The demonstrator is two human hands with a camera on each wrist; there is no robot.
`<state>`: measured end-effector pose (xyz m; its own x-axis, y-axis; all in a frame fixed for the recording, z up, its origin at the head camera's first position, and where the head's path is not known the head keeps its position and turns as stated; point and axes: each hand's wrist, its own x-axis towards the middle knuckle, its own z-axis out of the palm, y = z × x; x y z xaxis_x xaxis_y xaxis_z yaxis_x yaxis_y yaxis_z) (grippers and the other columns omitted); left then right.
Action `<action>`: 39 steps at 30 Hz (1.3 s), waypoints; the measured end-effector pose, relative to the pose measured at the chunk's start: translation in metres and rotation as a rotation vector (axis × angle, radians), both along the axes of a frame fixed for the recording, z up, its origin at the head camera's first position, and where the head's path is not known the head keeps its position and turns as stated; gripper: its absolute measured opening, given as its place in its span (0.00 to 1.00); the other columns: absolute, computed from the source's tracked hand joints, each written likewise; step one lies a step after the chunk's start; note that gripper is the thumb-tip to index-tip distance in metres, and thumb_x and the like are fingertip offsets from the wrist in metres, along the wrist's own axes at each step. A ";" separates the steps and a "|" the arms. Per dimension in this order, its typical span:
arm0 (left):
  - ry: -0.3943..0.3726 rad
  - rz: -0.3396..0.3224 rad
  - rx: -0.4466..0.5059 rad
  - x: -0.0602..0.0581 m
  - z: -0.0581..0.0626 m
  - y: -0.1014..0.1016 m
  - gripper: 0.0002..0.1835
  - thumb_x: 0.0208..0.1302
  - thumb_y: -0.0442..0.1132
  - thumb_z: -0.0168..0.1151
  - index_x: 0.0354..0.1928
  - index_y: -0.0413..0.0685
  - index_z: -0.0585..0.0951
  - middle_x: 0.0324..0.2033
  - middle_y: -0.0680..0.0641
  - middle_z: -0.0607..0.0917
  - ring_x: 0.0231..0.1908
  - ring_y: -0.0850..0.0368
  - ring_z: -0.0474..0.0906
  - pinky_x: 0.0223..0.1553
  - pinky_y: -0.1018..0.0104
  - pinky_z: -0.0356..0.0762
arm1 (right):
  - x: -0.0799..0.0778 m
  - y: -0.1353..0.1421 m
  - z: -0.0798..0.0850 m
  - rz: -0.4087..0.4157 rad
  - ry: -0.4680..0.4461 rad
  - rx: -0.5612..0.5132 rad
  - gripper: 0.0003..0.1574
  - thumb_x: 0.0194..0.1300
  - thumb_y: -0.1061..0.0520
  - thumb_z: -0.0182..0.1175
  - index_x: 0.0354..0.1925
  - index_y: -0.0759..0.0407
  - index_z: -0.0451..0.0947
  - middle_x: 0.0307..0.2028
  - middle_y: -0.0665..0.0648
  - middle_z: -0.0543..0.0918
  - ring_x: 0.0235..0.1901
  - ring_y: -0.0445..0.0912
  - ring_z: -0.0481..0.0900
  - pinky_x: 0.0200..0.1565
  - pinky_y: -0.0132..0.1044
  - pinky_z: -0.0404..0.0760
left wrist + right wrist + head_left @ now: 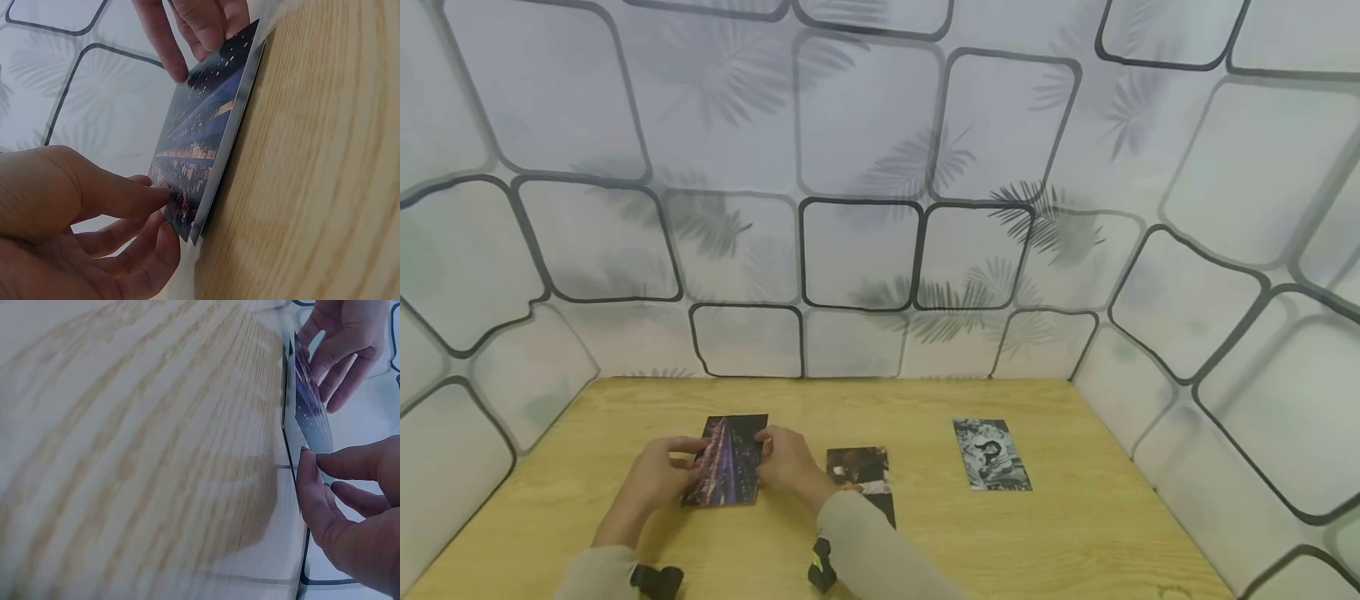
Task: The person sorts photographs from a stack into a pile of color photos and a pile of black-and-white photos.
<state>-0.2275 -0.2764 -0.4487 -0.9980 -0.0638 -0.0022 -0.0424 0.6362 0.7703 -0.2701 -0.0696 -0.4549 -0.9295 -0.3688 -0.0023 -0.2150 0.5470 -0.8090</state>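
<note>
Both hands are at a glossy picture card (727,467) with a night scene of purple and pink lights, on the left part of the table. My left hand (658,477) pinches its left edge, thumb on top, in the left wrist view. At the opposite edge my right hand (792,463) pinches the card between thumb and fingers, as the right wrist view shows. Just beneath lies another flat piece with a pale edge (232,128), a narrow gap apart from the card; its face is hidden.
A dark picture card (859,465) lies right of my right hand, partly covered by the sleeve (880,546). Farther right is a black-and-white picture card (992,454). The wooden table (1075,533) meets a patterned curtain or wall covering (865,258) at back and sides.
</note>
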 end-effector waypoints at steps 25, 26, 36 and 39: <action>-0.010 -0.002 -0.069 -0.001 -0.002 0.001 0.19 0.71 0.29 0.57 0.60 0.27 0.78 0.63 0.21 0.75 0.59 0.22 0.77 0.49 0.45 0.88 | -0.005 -0.012 0.001 -0.040 0.039 0.102 0.36 0.48 0.77 0.62 0.58 0.65 0.81 0.27 0.47 0.72 0.28 0.38 0.68 0.33 0.26 0.75; -0.007 -0.012 -0.076 -0.001 -0.001 0.001 0.19 0.71 0.30 0.57 0.61 0.27 0.78 0.62 0.21 0.75 0.59 0.22 0.77 0.50 0.44 0.88 | -0.005 -0.012 0.001 -0.041 0.034 0.105 0.36 0.48 0.77 0.62 0.59 0.65 0.81 0.27 0.47 0.71 0.27 0.38 0.68 0.33 0.25 0.74; -0.009 -0.079 -0.073 0.000 0.005 0.001 0.29 0.72 0.33 0.57 0.70 0.22 0.65 0.60 0.16 0.74 0.59 0.20 0.76 0.53 0.39 0.85 | -0.004 -0.009 0.000 -0.033 0.027 0.121 0.33 0.50 0.74 0.62 0.57 0.64 0.82 0.30 0.49 0.75 0.30 0.39 0.70 0.33 0.26 0.74; -0.019 -0.083 -0.072 0.000 0.006 0.001 0.29 0.73 0.33 0.56 0.70 0.22 0.64 0.61 0.16 0.73 0.60 0.20 0.75 0.53 0.40 0.85 | -0.004 -0.009 0.000 -0.040 0.028 0.127 0.32 0.50 0.73 0.63 0.56 0.63 0.82 0.32 0.49 0.77 0.32 0.40 0.71 0.35 0.28 0.77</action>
